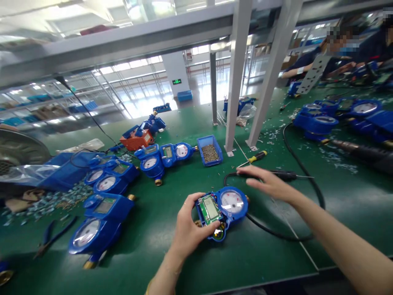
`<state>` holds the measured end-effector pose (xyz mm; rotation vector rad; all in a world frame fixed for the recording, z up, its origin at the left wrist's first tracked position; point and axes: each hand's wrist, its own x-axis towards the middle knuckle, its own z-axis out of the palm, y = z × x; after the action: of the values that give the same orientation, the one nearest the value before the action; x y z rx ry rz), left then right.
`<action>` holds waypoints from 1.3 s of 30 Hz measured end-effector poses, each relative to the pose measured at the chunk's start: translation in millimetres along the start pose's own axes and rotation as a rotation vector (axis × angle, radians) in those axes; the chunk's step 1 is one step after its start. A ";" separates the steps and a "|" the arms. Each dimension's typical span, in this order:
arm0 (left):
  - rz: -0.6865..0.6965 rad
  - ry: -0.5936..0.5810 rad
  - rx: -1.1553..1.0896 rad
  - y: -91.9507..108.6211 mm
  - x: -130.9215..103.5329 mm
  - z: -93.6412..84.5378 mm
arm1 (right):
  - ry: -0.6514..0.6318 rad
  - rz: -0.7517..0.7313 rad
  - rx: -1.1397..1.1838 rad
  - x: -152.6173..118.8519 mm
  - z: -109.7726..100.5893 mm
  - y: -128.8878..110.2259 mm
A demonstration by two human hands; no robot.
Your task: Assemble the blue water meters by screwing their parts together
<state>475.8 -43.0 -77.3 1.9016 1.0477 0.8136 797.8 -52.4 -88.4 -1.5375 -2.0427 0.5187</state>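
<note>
A blue water meter (232, 201) with a round dial lies near the front of the green table, its display housing uncovered so that a green circuit board (211, 208) shows. My left hand (188, 225) grips this housing, thumb on the near edge and fingers around the far left side. Above and to the right of the meter, my right hand (268, 182) is open, fingers spread and holding nothing. Just beyond it are a black electric screwdriver (284, 175) with a cable and a yellow-black screwdriver (257, 157). A blue tray (210, 150) of small screws stands behind the meter.
More blue meters (95, 229) stand at the left, beside pliers (50, 239) and scattered blue bits. Metal posts (236, 82) rise from the table (147, 254) beyond the tray. Meters (316, 119) and a person's arm (294, 73) are at the far right. A black cable loops at the right.
</note>
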 end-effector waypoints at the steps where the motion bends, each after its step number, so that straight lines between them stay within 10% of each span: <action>1: -0.014 0.043 -0.005 0.3 -3.6 4.7 | 0.092 0.113 -0.232 7.0 -11.4 20.3; 6: -0.107 0.185 -0.056 -1.9 -15.4 24.0 | 0.067 0.226 -0.465 41.4 -31.3 106.4; 11: -0.123 0.006 -0.298 -12.2 -16.8 18.4 | -0.024 0.147 -0.577 49.5 -35.2 116.1; 17: -0.105 -0.136 -0.551 -24.5 -13.9 9.7 | 0.040 0.137 -0.588 1.5 -67.2 58.0; 26: -0.156 0.021 -0.574 -13.6 -19.4 34.7 | 0.078 -0.495 -0.636 -71.9 -72.5 -98.8; 39: -0.127 0.151 -0.528 -24.2 -17.3 46.7 | 0.138 -0.558 -0.837 -70.0 -37.5 -125.6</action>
<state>497.2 -65.7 -123.0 1.3336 0.9178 1.0510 740.8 -155.1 2.5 -1.2188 -2.5718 -0.7173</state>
